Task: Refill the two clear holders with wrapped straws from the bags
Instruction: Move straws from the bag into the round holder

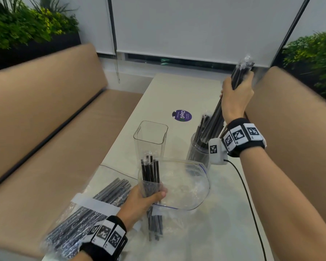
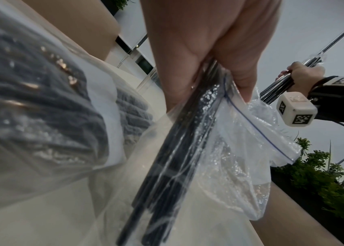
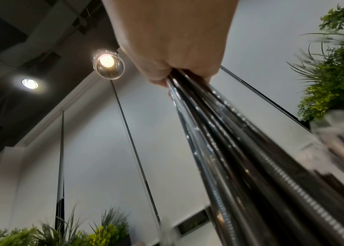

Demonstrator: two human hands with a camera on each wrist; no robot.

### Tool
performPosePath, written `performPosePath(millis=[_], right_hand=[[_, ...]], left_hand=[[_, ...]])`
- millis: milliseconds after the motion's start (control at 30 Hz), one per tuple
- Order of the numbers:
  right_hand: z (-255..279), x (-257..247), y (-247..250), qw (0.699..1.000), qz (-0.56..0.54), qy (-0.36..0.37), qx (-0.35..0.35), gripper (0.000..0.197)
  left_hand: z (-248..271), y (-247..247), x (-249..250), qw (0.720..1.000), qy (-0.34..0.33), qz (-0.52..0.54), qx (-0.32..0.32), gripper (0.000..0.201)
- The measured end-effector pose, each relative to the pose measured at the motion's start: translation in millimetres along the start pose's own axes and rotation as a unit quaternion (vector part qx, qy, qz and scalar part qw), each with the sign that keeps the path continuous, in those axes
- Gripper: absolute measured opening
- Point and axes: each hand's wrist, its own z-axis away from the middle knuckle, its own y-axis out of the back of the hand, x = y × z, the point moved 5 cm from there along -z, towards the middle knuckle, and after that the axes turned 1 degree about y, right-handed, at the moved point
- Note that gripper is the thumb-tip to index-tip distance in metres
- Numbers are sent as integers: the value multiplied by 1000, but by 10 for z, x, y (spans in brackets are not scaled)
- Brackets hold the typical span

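My right hand grips a bundle of black wrapped straws whose lower ends stand in the round clear holder at the table's right. The same bundle runs down from my fist in the right wrist view. A square clear holder stands empty at mid-table. My left hand holds an open clear zip bag upright, pinching several black straws against its wall. These straws show through the bag plastic in the left wrist view.
A second bag full of straws lies at the near left of the white table. A purple round sticker sits mid-table. Tan benches flank the table. A black cable trails from my right wrist.
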Motion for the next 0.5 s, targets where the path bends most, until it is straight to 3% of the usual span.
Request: performPosePath(millis=[333, 400, 500], right_hand=[[661, 497, -16, 996, 35, -65, -54, 32], [570, 465, 42, 996, 16, -62, -55, 49], [290, 326, 91, 997, -4, 17, -81, 82]], left_hand=[[-22, 26, -34, 1000, 8, -2, 5, 22], [-29, 35, -38, 1000, 9, -5, 7, 22], [-39, 28, -39, 1000, 10, -4, 11, 20]])
